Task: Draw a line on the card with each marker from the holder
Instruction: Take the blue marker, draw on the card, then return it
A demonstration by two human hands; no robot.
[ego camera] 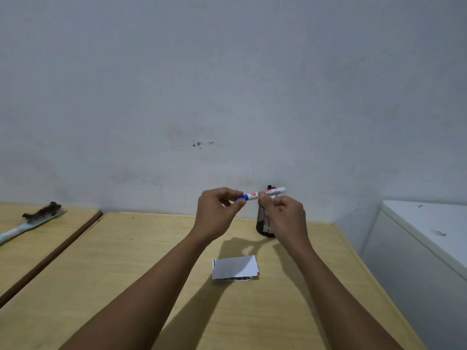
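Holding one marker [262, 194] level above the table [151, 274], my left hand [217, 210] pinches its blue cap end and my right hand [285, 215] grips the white barrel. Fingers of both hands are closed on it. The barrel label has a red logo; its text is too blurred to read. One mesh holder [262, 223] stands behind my right hand, with two marker tops showing. One card [235, 267] lies below, bearing one blue line at its left edge.
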